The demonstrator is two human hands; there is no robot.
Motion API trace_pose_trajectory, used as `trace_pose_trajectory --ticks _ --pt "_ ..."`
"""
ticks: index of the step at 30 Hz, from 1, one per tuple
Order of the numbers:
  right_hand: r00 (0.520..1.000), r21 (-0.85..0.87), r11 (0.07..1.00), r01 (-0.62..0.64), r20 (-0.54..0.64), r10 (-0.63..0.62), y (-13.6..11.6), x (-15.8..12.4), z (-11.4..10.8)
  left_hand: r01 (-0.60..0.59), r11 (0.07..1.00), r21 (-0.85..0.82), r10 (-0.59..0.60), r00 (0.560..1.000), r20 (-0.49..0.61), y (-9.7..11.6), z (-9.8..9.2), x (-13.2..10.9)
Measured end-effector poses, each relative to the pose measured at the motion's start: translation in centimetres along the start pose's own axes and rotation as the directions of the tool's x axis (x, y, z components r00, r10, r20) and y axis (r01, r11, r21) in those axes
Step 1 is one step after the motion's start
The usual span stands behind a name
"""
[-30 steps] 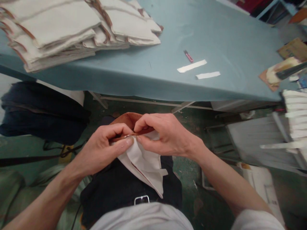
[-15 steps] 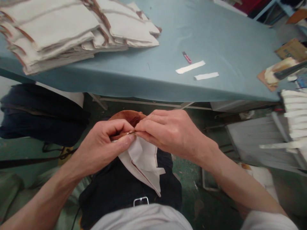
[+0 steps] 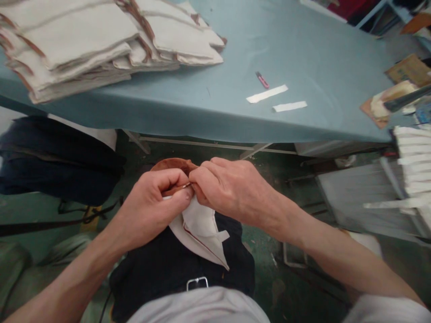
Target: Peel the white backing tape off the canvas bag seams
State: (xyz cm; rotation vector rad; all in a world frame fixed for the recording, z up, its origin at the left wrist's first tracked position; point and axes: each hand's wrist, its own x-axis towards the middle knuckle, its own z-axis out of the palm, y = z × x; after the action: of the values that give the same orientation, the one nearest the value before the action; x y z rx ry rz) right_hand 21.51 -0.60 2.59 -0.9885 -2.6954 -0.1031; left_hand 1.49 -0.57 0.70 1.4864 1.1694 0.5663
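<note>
Above my lap, a cream fabric piece with brown trim (image 3: 200,220) hangs from both hands, its pointed end down over my dark trousers. My left hand (image 3: 164,197) pinches its brown edge between thumb and bent forefinger. Pressed against the same edge, my right hand (image 3: 222,184) has its fingers curled closed just beside the left fingertips. A small shiny metal bit (image 3: 186,185) shows between the fingertips; what it belongs to is hidden. Behind the hands, a brown leather-like part (image 3: 168,164) of the piece curves upward.
A blue-covered table (image 3: 235,107) stands ahead, bearing a stack of cream pieces with brown edging (image 3: 84,36), a pink snipping tool (image 3: 262,80) and two white strips (image 3: 267,93). Dark cloth (image 3: 57,157) hangs at left. White folded pieces (image 3: 415,157) lie at right.
My right hand has rolled over, its fingers curling tighter at the edge. The left hand has shifted slightly right, and the hanging fabric has swung a little.
</note>
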Motion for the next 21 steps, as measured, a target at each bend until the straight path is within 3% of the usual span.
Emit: trace_pose_trajectory --ticks 4,9,14,17,21 --pt "0.999 0.013 1.0 -0.017 0.036 0.016 0.4 0.1 0.9 0.014 0.999 -0.029 -0.014 1.0 -0.002 -0.2 0.3 0.3" --pt "0.966 0.23 0.96 -0.161 0.236 0.105 1.3 0.7 1.1 -0.025 0.996 -0.08 0.027 0.999 0.022 -0.6 0.1 0.5" --pt "0.943 0.288 0.939 -0.188 0.319 0.091 1.5 0.9 0.6 -0.02 0.993 -0.113 0.023 0.999 0.023 -0.8 -0.1 0.3" --pt "0.948 0.338 0.923 -0.181 0.31 0.072 1.8 0.7 0.5 -0.022 0.994 -0.108 0.025 0.999 0.024 -0.7 -0.2 0.1" --pt "0.98 0.467 0.875 -0.128 0.198 0.037 2.1 0.3 0.4 -0.025 0.996 -0.087 0.026 1.0 0.01 -0.6 -0.2 -0.1"
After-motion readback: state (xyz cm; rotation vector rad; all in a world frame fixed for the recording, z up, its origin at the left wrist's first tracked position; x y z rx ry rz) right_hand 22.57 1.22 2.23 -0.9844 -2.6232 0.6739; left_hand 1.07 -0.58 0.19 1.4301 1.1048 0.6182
